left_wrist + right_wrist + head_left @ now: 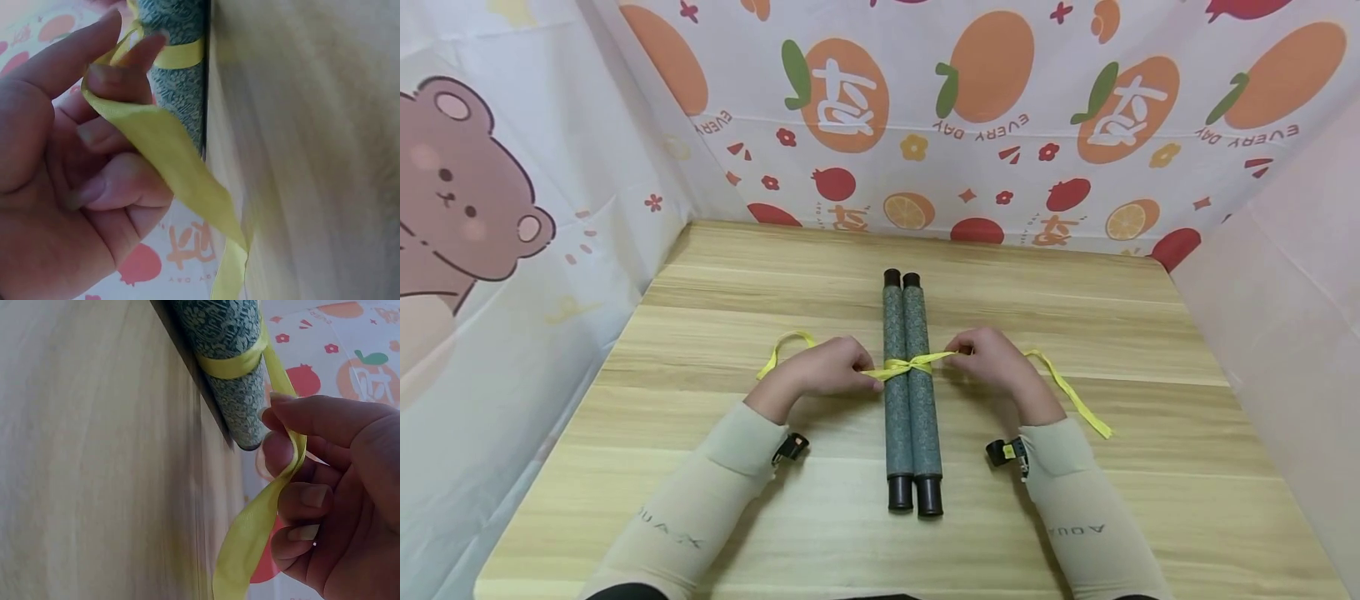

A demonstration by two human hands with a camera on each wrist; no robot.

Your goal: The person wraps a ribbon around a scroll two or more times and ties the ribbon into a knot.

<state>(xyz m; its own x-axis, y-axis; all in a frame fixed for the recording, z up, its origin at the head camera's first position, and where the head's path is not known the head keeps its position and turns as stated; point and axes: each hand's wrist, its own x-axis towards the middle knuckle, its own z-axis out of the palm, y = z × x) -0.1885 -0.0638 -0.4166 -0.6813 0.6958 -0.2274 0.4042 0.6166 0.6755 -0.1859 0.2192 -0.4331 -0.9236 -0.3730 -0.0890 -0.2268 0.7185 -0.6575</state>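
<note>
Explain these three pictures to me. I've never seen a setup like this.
There is no robot here, just a person's two bare hands. The wide picture comes from a camera worn on the head, looking forward and down; the close ones come from the left wrist camera and right wrist camera. On the wooden table lie two green patterned rolls, side by side, with a yellow ribbon around them. The left hand and right hand each pinch one side of it.

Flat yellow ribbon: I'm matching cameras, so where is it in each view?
Head: flat yellow ribbon, across the middle.
Left wrist: top, left of centre, to bottom centre.
Right wrist: top, right of centre, to bottom centre.
Shared landmark: green patterned cylindrical rolls, at least one showing per view.
</note>
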